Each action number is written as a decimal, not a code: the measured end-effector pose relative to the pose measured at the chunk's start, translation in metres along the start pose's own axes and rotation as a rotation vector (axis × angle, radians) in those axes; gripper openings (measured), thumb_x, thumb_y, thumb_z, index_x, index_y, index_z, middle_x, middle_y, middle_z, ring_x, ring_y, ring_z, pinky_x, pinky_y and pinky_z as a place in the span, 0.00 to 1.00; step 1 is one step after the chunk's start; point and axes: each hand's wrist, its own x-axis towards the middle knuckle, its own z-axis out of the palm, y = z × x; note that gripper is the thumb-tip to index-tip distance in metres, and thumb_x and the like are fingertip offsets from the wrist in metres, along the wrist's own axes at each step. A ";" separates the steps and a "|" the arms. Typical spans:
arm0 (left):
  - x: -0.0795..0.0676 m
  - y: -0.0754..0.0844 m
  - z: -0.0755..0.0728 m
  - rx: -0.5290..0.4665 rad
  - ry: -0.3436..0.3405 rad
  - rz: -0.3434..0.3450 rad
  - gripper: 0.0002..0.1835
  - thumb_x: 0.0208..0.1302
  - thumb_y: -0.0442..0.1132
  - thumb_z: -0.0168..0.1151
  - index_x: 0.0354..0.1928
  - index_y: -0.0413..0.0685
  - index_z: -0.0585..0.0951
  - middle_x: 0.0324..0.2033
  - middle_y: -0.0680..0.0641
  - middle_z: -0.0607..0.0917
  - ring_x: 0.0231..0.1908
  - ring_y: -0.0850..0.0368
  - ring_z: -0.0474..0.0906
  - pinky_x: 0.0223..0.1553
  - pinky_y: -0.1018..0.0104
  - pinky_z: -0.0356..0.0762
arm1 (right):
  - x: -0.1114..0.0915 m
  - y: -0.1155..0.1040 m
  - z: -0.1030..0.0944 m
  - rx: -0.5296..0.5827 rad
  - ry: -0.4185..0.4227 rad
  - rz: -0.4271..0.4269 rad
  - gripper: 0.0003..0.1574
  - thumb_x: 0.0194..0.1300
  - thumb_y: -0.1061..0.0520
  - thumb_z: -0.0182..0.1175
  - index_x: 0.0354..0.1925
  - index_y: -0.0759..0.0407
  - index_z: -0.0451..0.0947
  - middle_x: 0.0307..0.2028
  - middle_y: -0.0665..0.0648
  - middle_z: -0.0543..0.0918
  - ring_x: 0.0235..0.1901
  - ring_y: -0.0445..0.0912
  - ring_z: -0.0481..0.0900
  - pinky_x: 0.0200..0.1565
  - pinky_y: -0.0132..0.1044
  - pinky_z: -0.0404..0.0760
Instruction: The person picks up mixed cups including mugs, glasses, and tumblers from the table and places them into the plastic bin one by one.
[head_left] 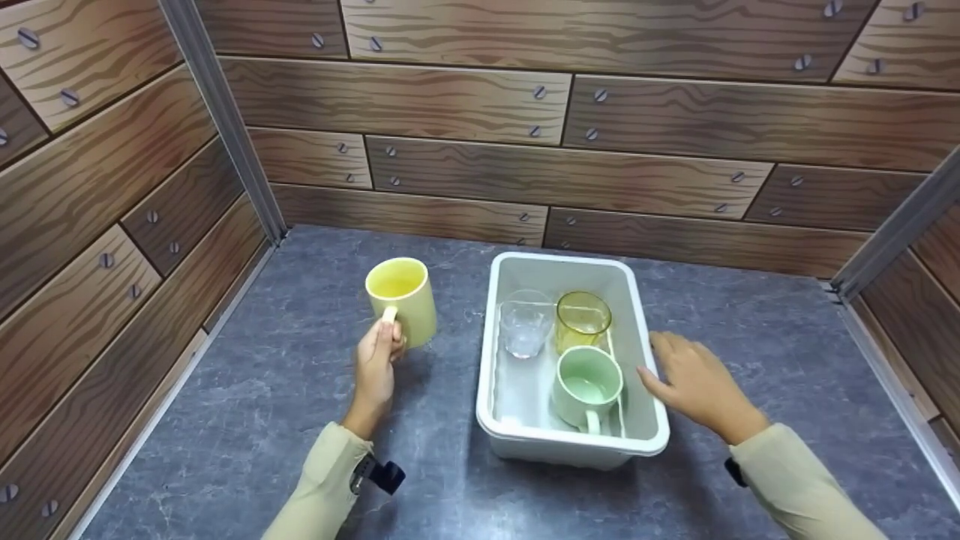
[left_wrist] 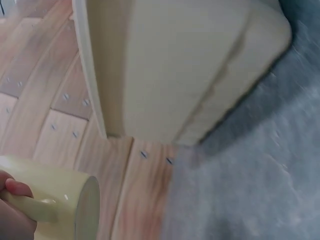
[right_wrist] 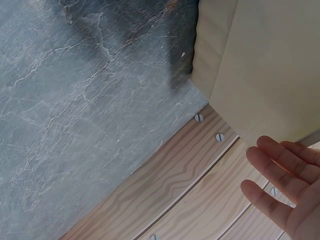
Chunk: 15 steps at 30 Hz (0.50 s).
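Note:
My left hand (head_left: 377,365) grips a yellow mug (head_left: 414,304) by its handle, to the left of a white plastic tub (head_left: 551,450). In the left wrist view the same mug (left_wrist: 65,190) appears at the lower left, fingers curled round the handle. Inside the tub are a clear glass (head_left: 527,326), a yellow-tinted glass (head_left: 583,315) and a light green mug (head_left: 589,382) with its handle toward me. Beside the tub's right rim, my right hand (head_left: 697,382) has its fingers extended and holds nothing. In the right wrist view, the fingers (right_wrist: 272,202) lie near the tub's outer wall (right_wrist: 270,65).
The tub stands on a dark grey marbled tabletop (head_left: 247,420). Wood-patterned panels (head_left: 465,105) close off the back and both sides, with metal posts (head_left: 225,112) at the corners.

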 end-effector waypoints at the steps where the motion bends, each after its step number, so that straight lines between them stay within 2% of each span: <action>1: 0.000 0.004 0.003 -0.003 -0.008 0.005 0.16 0.73 0.32 0.33 0.24 0.45 0.64 0.16 0.56 0.60 0.18 0.64 0.54 0.23 0.73 0.52 | 0.000 0.000 0.000 -0.001 0.000 0.002 0.26 0.58 0.50 0.58 0.46 0.71 0.73 0.36 0.66 0.81 0.35 0.58 0.80 0.38 0.53 0.77; 9: 0.001 0.031 0.026 -0.042 -0.087 0.016 0.16 0.72 0.32 0.32 0.24 0.46 0.63 0.17 0.54 0.59 0.19 0.63 0.53 0.24 0.75 0.53 | -0.001 0.001 0.001 0.010 -0.004 0.013 0.26 0.58 0.50 0.59 0.46 0.71 0.73 0.37 0.67 0.81 0.36 0.59 0.80 0.40 0.54 0.77; 15: 0.003 0.046 0.040 -0.017 -0.133 0.028 0.16 0.72 0.32 0.32 0.23 0.48 0.63 0.16 0.55 0.59 0.19 0.64 0.54 0.24 0.76 0.54 | 0.000 0.001 0.001 0.021 -0.024 0.028 0.28 0.60 0.50 0.58 0.48 0.72 0.73 0.40 0.68 0.81 0.39 0.61 0.80 0.42 0.55 0.77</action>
